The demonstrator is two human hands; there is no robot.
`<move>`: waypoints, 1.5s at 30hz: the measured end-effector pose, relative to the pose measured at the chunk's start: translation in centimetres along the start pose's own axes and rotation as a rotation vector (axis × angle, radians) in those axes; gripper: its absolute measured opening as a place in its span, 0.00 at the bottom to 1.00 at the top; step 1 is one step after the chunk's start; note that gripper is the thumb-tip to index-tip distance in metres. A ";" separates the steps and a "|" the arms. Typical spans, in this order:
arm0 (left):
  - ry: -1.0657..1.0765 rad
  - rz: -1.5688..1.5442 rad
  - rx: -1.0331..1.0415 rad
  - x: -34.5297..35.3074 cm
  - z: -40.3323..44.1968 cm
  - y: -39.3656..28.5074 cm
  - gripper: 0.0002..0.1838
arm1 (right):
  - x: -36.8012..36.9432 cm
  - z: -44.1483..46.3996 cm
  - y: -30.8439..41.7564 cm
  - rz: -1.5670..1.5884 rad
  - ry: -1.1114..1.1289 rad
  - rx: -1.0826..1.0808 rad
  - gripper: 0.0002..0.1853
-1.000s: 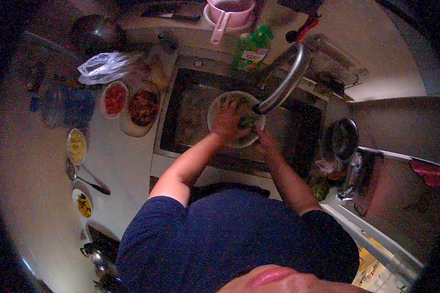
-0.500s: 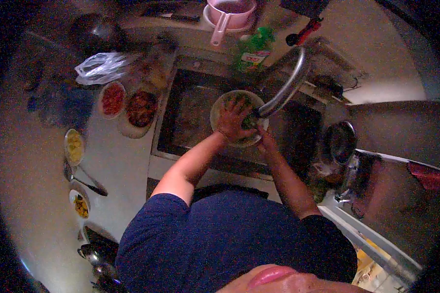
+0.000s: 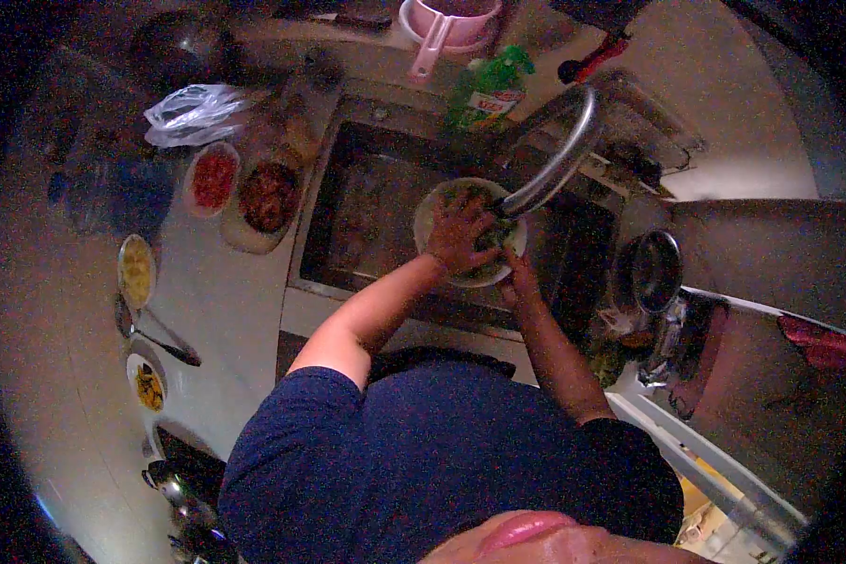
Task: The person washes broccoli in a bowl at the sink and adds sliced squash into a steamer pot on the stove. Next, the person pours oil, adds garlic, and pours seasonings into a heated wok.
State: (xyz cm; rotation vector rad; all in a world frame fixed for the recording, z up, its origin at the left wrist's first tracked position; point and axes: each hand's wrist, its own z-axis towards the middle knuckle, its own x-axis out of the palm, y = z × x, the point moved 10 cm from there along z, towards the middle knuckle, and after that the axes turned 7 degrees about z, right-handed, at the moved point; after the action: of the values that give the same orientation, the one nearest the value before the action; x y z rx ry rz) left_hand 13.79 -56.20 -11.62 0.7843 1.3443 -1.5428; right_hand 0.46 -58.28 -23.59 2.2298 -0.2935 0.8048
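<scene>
A pale round bowl [image 3: 427, 209] with green leafy pieces [image 3: 504, 235] in it is over the sink [image 3: 362, 193], under the end of the curved metal faucet [image 3: 564, 155]. My left hand [image 3: 459, 233] lies in the bowl on the greens, its fingers spread. At the bowl's lower right rim is my right hand [image 3: 517, 278], closed on the edge. Part of the greens is hidden under my left hand.
Left of the sink stand dishes of red food [image 3: 213, 180], dark brown food [image 3: 269, 197], yellow pieces [image 3: 136, 271] and a ladle [image 3: 164, 345]. A green bottle [image 3: 491, 92] and pink pot [image 3: 453, 26] stand behind; a metal pan [image 3: 658, 271] is right.
The bowl and both hands have shifted slightly right in the view. My left hand's fingers have moved a little over the greens; my right hand stays at the rim.
</scene>
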 end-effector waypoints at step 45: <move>-0.148 0.083 -0.055 -3.0 0.1 6.5 0.41 | 2.4 8.5 -3.7 -0.065 0.172 0.167 0.23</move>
State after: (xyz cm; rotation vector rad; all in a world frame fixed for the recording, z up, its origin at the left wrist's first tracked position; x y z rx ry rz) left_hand 20.88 -55.51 -11.49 0.6697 1.2257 -1.4638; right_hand 7.87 -61.66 -28.72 2.2927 -0.0724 1.0098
